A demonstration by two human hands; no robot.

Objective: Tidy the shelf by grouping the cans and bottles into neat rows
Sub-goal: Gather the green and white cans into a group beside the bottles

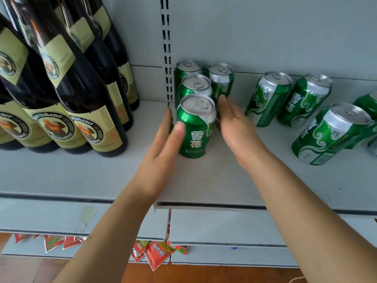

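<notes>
We are squaring up a column of green cans on the grey shelf [204,180], just right of the slotted upright [166,58]. The front can [194,127] stands upright at the head of a column of three; a fourth can [221,82] stands beside the rear ones. Our left hand [163,152] lies flat against the front can's left side, fingers straight, thumb resting on the can wall. Our right hand [234,123] is also flat and extended, just beside the can's right side; we cannot tell whether it touches. Neither hand grips anything.

The dark bottles [81,111] already stand grouped at left. Several loose cans [285,101] stand scattered to the right, well apart from the column.

The next move, in our judgement, calls for fetching the nearest loose can [267,99] and setting it behind the front can's right side.
</notes>
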